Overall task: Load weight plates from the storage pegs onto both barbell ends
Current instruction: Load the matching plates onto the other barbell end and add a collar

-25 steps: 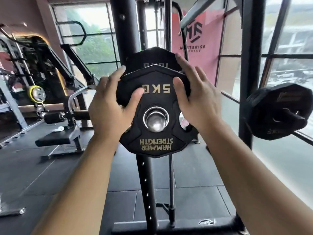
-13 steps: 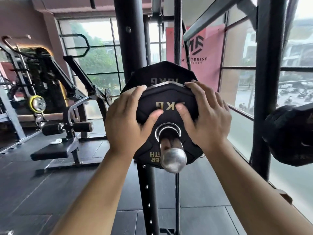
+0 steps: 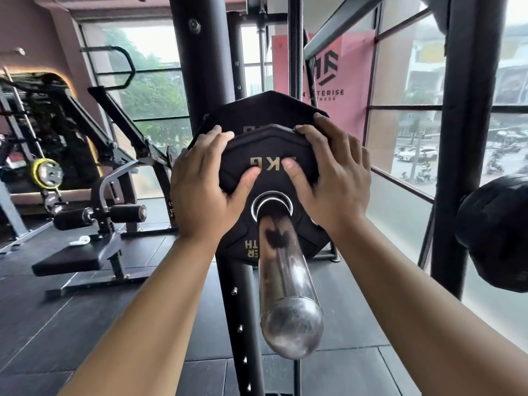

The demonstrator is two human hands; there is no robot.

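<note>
The small plate (image 3: 267, 170) sits on the steel sleeve (image 3: 285, 281), pressed against a bigger plate (image 3: 268, 110) behind it. I hold it with both hands: left hand (image 3: 200, 192) and right hand (image 3: 328, 181) wrap its upper edge, thumbs flat on the face, so it stays square and does not jam. Another plate (image 3: 494, 232) hangs at right.

Black plate (image 3: 265, 155) upright on chrome barbell sleeve (image 3: 283, 270)
</note>
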